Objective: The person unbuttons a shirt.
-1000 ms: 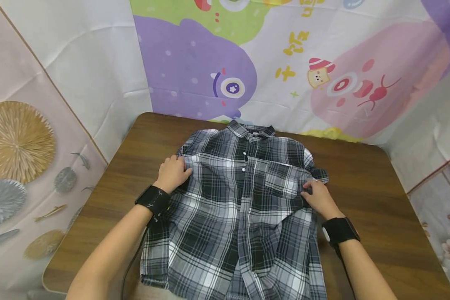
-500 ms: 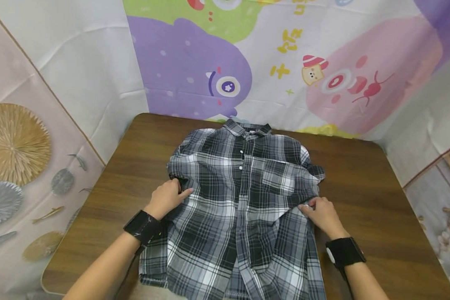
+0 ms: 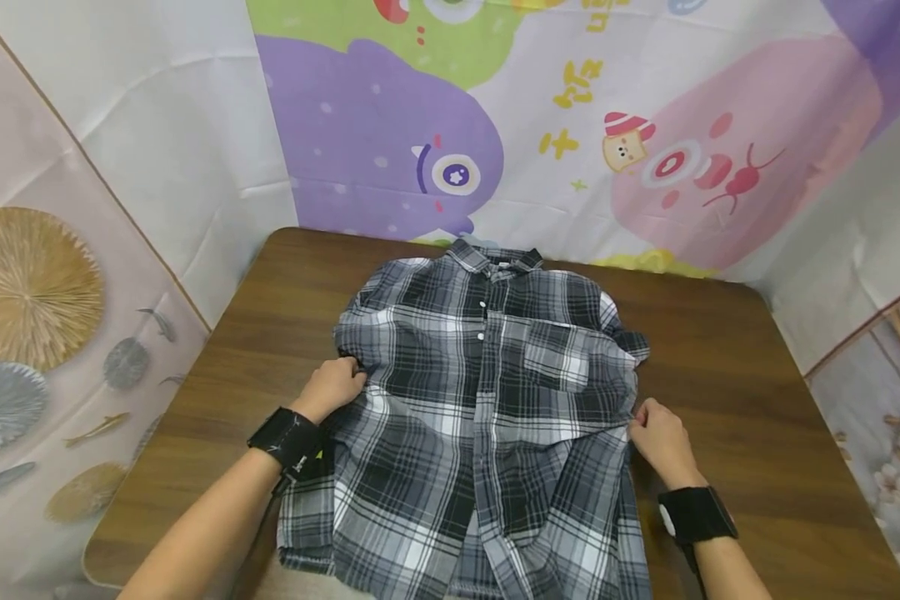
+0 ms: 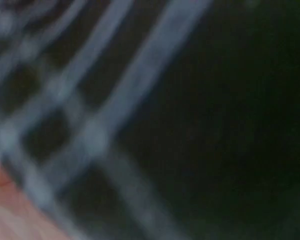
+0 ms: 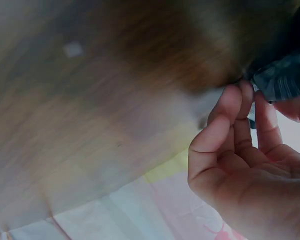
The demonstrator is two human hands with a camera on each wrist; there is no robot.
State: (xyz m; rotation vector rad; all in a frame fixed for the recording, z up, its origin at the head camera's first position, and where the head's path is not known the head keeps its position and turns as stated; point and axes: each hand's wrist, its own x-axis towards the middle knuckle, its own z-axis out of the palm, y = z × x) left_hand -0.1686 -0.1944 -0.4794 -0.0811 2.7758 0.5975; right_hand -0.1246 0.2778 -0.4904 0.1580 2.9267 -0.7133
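A grey, black and white plaid shirt [image 3: 435,400] lies front up on the wooden table, collar [image 3: 495,258] at the far side. My left hand [image 3: 332,387] grips its left side edge below the sleeve, fingers partly hidden by the cloth. At the opposite side edge, below the chest pocket [image 3: 555,362], my right hand [image 3: 662,437] pinches the fabric. In the right wrist view its curled fingers [image 5: 225,107] meet the thumb at a fold of shirt cloth [image 5: 285,77]. Blurred plaid cloth [image 4: 95,135] fills most of the left wrist view.
The brown wooden table [image 3: 735,400] reaches out on both sides of the shirt. A cartoon-printed curtain [image 3: 390,142] hangs right behind its far edge, with patterned sheets [image 3: 37,167] at the sides. Each wrist wears a black band [image 3: 697,512] with a cable.
Both hands have slid down the shirt's sides toward me. The right hand has shifted outward to the very edge, and the left thumb has closed onto the cloth.
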